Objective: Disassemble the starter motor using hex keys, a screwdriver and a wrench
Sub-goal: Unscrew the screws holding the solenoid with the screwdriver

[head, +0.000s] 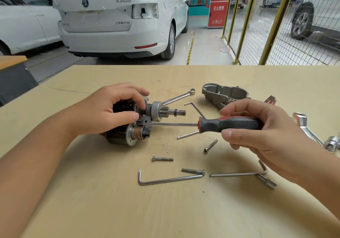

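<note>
The starter motor (139,129) lies on its side on the wooden table (110,201), its pinion shaft (171,112) pointing right. My left hand (110,110) grips the motor body from above, thumb near the front plate. My right hand (257,127) holds a black and red screwdriver (230,124) level; its tip touches the motor's front face between the two housings. The removed grey nose housing (223,94) lies behind. A combination wrench (179,97) rests beyond the shaft. Three loose bolts (162,158) and several hex keys (169,178) lie in front.
More chrome wrenches (311,132) lie at the right edge of the table, partly behind my right wrist. A white car (119,20) and a yellow mesh fence (276,26) stand beyond the table. A dark cabinet (14,83) stands at the left.
</note>
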Motion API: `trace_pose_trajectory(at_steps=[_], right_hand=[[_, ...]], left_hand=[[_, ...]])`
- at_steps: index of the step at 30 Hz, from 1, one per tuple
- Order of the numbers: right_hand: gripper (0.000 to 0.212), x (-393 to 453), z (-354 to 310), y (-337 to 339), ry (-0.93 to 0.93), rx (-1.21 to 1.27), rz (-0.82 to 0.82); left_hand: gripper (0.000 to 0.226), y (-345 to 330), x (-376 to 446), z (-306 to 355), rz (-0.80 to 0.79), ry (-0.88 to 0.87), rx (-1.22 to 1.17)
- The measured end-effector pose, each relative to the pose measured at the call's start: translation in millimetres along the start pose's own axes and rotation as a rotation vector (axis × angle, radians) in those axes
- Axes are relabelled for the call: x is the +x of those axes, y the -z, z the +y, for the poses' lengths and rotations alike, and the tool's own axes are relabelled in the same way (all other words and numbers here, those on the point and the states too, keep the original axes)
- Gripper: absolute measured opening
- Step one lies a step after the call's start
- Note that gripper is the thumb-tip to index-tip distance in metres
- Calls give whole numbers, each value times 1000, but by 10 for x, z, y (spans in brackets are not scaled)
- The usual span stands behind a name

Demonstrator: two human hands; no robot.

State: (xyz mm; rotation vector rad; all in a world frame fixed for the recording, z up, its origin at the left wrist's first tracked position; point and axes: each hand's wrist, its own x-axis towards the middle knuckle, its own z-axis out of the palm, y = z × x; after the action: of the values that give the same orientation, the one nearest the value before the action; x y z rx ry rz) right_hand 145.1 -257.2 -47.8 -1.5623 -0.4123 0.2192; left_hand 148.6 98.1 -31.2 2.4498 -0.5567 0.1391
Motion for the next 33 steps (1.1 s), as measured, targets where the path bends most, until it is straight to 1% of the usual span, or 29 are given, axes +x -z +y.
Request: trace_pose_trajectory(at_steps=[2, 4, 5, 7, 9, 12, 13, 15, 17, 20, 22, 24, 26, 29, 31, 33], right_hand=[[33, -2, -3, -35, -48, -10, -4], [35, 3, -9, -45, -95, -4, -2], [35, 7, -13, -35, -104, 8, 4], [34, 8, -23, -21, -81, 22, 9], [38, -15, -26, -27, -13, -20, 1], [46, -32, -1, -43, 95, -182, 54], [49, -31, 11, -41, 108, -224, 76], [47, -30, 16, -36, 108, -258, 92], [43, -42, -4, -52, 51, -273, 55], [32, -41, -31, -68, -118, -211, -25], [24, -16, -36, -65, -163, -184, -26], [22, -2, -29, -72, -154, -137, -12], [23, -11, -37, -92, -104, -82, 2], [32, -17, -32, -74, -32, 2, 32], [35, -9, -18, -47, -42, 54, 45], [35, -12, -15, -53, -84, 61, 10]], left_hand=[[25, 17, -5, -11, -15, 43, -8], [42, 37, -13, -27, -35, 90, -18], [49, 45, -14, -33, -44, 108, -18], [55, 51, -16, -41, -61, 129, -29], [56, 53, -22, -48, -69, 137, -52], [59, 54, -22, -44, -89, 156, -76], [60, 53, -18, -42, -92, 164, -82], [62, 50, -11, -40, -92, 175, -80], [62, 39, -5, -44, -93, 175, -62], [63, 32, -5, -75, -88, 173, -48], [61, 24, -4, -105, -74, 168, -49], [53, -1, 3, -120, -36, 156, -96], [47, -31, 25, -131, 20, 150, -158], [50, -45, 47, -135, 38, 161, -187], [54, -40, 42, -126, 16, 165, -174], [56, -33, 31, -105, -9, 164, -146]])
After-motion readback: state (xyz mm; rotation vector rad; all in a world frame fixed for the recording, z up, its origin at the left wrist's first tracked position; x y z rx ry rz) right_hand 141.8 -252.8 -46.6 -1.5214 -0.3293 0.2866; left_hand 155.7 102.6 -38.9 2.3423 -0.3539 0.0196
